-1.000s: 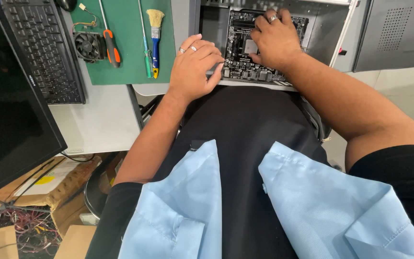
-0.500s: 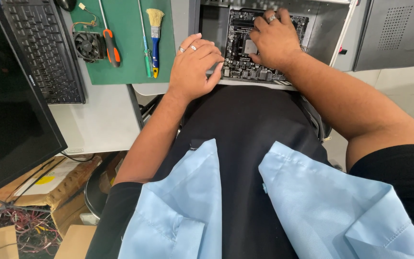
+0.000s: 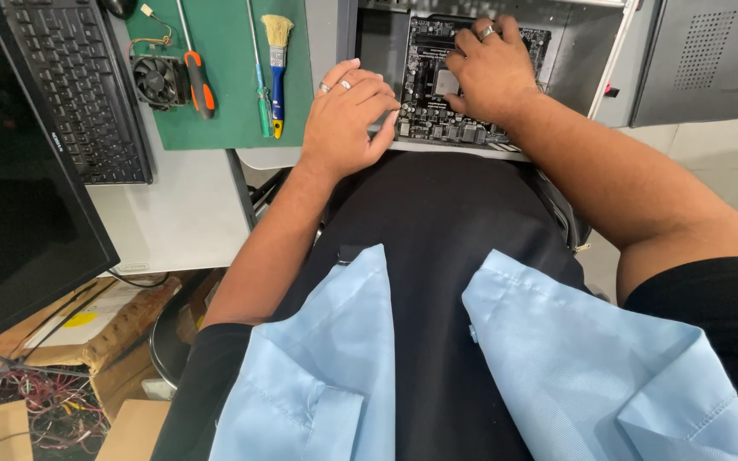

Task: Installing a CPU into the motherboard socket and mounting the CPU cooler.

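Starting at the far left, a dark monitor [image 3: 10, 188] is filling the edge of the view, and beside it a black keyboard [image 3: 79, 85] is lying on the white desk [image 3: 181, 205]. Below the desk edge, cardboard boxes [image 3: 87, 333] and a tangle of coloured wires [image 3: 36, 410] are sitting on the floor.

Moving right, a green mat [image 3: 224, 102] is carrying a small black cooling fan [image 3: 157, 78], an orange-handled screwdriver [image 3: 196, 77], a thin green screwdriver [image 3: 260, 77] and a blue-handled brush [image 3: 278, 60], all lying side by side and apart from the hands.

Now the left hand [image 3: 345, 124]: it is resting at the near left corner of the open computer case [image 3: 369, 51], fingers curled loosely, rings showing on two of them, fingertips touching the near left edge of the motherboard [image 3: 437, 119]. Whether it is actually gripping anything, I cannot tell.

The motherboard is lying flat inside the case, at the far middle of the scene, just beyond the person's black-clad lap.

Further right, the right hand [image 3: 493, 72] is lying palm-down over the middle of the board, fingers bent and pressing on the components, one ring visible, next to the square silver chip [image 3: 447, 83]. Nothing is showing inside its grasp.

At the far right, a grey perforated side panel [image 3: 711, 60] is lying well apart from both hands.
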